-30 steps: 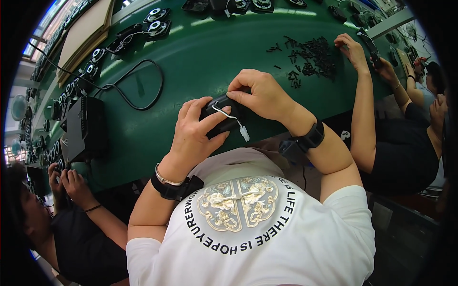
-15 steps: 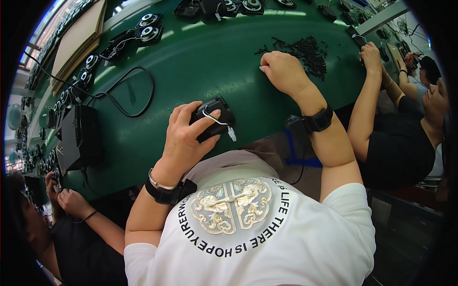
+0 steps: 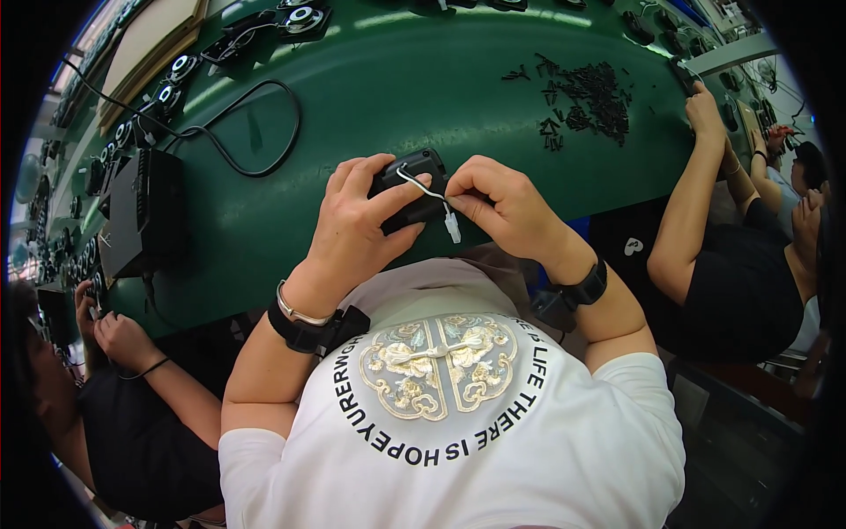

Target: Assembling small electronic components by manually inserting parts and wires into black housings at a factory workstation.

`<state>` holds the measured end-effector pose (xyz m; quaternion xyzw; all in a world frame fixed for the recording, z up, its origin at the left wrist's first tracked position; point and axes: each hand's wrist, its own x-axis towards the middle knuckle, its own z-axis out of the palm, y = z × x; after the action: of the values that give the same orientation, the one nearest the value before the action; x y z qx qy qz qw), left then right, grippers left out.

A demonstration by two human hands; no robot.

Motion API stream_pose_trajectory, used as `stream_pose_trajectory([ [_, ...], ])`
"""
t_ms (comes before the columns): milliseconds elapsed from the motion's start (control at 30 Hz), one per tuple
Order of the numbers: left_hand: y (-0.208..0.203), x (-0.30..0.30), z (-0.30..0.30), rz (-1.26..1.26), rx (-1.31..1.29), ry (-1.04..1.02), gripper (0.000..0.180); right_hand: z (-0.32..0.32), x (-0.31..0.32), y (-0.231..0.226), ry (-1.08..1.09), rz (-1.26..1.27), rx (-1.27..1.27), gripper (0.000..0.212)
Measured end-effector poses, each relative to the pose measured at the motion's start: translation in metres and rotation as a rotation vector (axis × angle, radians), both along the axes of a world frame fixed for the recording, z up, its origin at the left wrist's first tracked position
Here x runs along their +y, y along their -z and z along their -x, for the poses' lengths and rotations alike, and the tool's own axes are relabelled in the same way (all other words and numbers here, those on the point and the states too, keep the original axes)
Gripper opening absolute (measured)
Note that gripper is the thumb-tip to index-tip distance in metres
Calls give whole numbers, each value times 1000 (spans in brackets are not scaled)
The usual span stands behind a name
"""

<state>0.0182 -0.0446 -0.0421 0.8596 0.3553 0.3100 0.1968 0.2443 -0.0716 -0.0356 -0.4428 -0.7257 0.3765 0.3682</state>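
A black plastic speaker housing (image 3: 423, 162) is tilted up near the table's front edge. My left hand (image 3: 357, 207) is closed around it, thumb at its near side and fingers over the top. A white cable (image 3: 423, 186) with a white connector (image 3: 452, 227) trails from the housing, under my left forefinger and over its near edge. My right hand (image 3: 511, 207) is at the right side of the housing, thumb and forefinger pinched together; whatever lies between them is hidden. Beyond it lies a scattered pile of small black stick-like pieces (image 3: 597, 99).
A black box-shaped unit (image 3: 145, 212) and a looped black cable (image 3: 295, 123) lie on the green table (image 3: 370, 97) at left. Speaker parts (image 3: 302, 19) line the far edge, beside stacked brown boards (image 3: 154, 53). Co-workers sit on both sides, a co-worker's hand (image 3: 703, 115) at the right.
My right hand has come back from the black pile to the right side of the housing, fingers pinched. My left hand still holds the housing, shifted slightly away and to the right.
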Motion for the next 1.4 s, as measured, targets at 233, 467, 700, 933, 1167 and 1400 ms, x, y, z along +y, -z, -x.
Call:
stream_pose_trajectory([
  [233,-2,1,-7,-2,10,-28,54,-9,4,-4,35,-23,-91,8],
  [467,-4,3,-14,1,17,-24,54,-87,22,-1,535,-169,-263,12],
  [700,-4,0,-10,-2,17,-31,54,-91,33,6,506,-237,-746,9],
  [933,4,-2,4,-8,-5,-18,53,-64,22,-4,442,-341,-538,7],
  [1167,6,-3,3,-6,-10,-16,50,-85,26,-10,471,-302,-431,10],
  [1400,3,-1,-9,-2,1,-19,50,-108,36,-14,358,-316,-616,12],
])
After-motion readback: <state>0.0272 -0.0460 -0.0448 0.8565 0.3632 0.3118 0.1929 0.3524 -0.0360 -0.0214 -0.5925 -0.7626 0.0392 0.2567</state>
